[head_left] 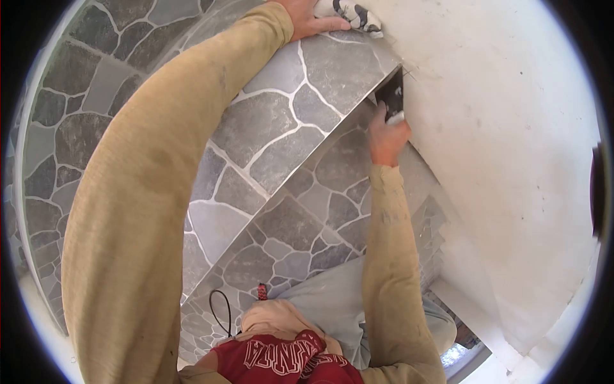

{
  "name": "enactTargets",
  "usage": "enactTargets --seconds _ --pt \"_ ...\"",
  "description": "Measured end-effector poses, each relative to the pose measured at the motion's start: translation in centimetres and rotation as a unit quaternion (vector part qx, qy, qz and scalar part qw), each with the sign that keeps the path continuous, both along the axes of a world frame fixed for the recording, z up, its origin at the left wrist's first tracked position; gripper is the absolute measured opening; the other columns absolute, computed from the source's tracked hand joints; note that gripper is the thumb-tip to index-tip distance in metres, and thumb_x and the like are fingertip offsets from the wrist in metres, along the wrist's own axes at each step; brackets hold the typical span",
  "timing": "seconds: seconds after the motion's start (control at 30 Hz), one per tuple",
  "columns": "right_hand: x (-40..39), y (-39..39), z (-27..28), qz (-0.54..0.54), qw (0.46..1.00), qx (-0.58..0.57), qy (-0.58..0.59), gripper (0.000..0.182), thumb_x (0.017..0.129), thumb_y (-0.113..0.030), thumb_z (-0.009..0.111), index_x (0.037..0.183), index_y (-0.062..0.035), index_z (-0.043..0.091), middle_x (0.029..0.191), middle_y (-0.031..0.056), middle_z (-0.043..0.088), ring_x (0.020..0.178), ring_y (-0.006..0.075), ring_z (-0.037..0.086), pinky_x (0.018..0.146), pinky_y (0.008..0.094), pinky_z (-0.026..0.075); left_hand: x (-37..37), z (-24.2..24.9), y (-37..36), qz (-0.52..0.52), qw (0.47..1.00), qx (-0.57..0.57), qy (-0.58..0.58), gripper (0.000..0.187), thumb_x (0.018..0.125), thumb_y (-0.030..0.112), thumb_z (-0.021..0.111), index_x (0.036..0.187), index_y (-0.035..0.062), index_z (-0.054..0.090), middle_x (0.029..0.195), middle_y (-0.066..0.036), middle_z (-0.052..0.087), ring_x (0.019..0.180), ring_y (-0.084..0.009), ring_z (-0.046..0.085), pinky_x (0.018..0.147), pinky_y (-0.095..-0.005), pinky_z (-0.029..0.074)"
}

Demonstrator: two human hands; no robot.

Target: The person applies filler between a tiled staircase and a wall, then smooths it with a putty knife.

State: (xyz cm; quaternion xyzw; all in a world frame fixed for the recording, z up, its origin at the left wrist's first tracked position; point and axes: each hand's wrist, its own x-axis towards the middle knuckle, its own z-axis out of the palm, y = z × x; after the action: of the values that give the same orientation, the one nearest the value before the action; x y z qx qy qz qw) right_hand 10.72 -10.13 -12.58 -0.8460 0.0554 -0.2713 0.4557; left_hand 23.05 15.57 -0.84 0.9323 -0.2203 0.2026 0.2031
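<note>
My right hand (387, 137) grips a small dark scraper (391, 96) with a pale handle. Its blade is pressed into the corner where the stone-patterned step (300, 109) meets the white wall (499, 128). My left hand (307, 19) reaches to the top of the view and rests flat on the upper step tile, fingers touching a crumpled white and black cloth (355, 14). Both arms wear tan sleeves.
Grey stone-look tiles with white grout cover the curved steps (281, 224) and the floor (77, 115) at left. The white wall fills the right side, with a white ledge (473, 313) lower right. A black cord loop (220, 307) lies near my knees.
</note>
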Motion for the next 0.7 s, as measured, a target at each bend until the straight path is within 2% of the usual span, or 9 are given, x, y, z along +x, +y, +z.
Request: enactTargets --seconds 0.07,0.1,0.17,0.2,0.27,0.6,0.7 --pt "0.3 0.4 -0.5 -0.018 0.991 -0.106 -0.082 0.015 0.088 -0.013 0.068 0.087 0.0025 0.07 0.08 0.0222 0.069 0.073 0.0405 0.067 0.067 0.044 0.051 -0.1 -0.3 -0.3 0.028 1.0 0.001 -0.006 0.065 0.073 0.057 0.081 0.112 0.0073 0.065 0.107 -0.024 0.057 0.1 -0.0422 0.059 0.088 -0.0482 0.049" --pt "0.2 0.3 -0.7 -0.018 0.991 -0.106 -0.083 0.015 0.088 -0.013 0.068 0.087 0.0025 0.07 0.08 0.0222 0.069 0.073 0.0405 0.067 0.067 0.044 0.051 0.0 -0.3 -0.3 0.028 1.0 0.001 -0.007 0.065 0.073 0.057 0.081 0.112 0.0073 0.065 0.107 -0.024 0.057 0.1 -0.0422 0.059 0.088 -0.0482 0.049" --pt "0.0 0.3 -1.1 -0.043 0.999 0.023 -0.021 0.015 0.088 -0.013 0.069 0.087 0.0019 0.07 0.077 0.0208 0.068 0.071 0.0404 0.066 0.067 0.0449 0.051 0.2 -0.3 0.0 0.008 1.0 0.0 0.002 0.065 0.074 0.056 0.081 0.113 0.0074 0.064 0.107 -0.024 0.056 0.1 -0.0422 0.059 0.088 -0.0481 0.049" --pt "0.4 0.4 -1.3 -0.042 0.999 0.025 -0.022 0.015 0.088 -0.013 0.069 0.087 0.0019 0.07 0.077 0.0208 0.068 0.071 0.0404 0.066 0.067 0.0449 0.051 0.4 -0.3 0.2 0.01 1.0 0.001 0.002 0.065 0.074 0.056 0.081 0.113 0.0074 0.064 0.107 -0.024 0.056 0.1 -0.0422 0.059 0.088 -0.0481 0.049" --pt "0.4 0.2 -1.2 -0.009 0.995 -0.057 -0.079 0.012 0.087 -0.011 0.068 0.087 0.0007 0.07 0.076 0.0199 0.067 0.071 0.0401 0.065 0.066 0.0457 0.05 0.2 -0.5 0.0 0.012 1.0 -0.015 0.005 0.065 0.074 0.056 0.081 0.113 0.0071 0.064 0.106 -0.024 0.056 0.1 -0.042 0.059 0.088 -0.0479 0.049" --pt "0.2 -0.3 -1.4 0.023 0.993 -0.094 -0.07 0.012 0.09 -0.011 0.065 0.087 -0.0002 0.07 0.082 0.0197 0.066 0.074 0.0392 0.064 0.066 0.0455 0.05 0.4 -0.8 0.0 -0.006 1.0 -0.018 -0.02 0.065 0.074 0.057 0.081 0.112 0.0074 0.065 0.106 -0.023 0.055 0.098 -0.0418 0.058 0.087 -0.048 0.049" --pt "0.2 0.1 -1.1 0.006 0.997 -0.042 -0.056 0.011 0.09 -0.011 0.065 0.087 -0.0004 0.07 0.082 0.0191 0.066 0.076 0.0393 0.064 0.067 0.046 0.049 0.4 -0.5 0.1 0.005 1.0 0.004 -0.011 0.065 0.074 0.058 0.08 0.112 0.0074 0.065 0.106 -0.024 0.055 0.098 -0.0419 0.058 0.088 -0.0486 0.048"
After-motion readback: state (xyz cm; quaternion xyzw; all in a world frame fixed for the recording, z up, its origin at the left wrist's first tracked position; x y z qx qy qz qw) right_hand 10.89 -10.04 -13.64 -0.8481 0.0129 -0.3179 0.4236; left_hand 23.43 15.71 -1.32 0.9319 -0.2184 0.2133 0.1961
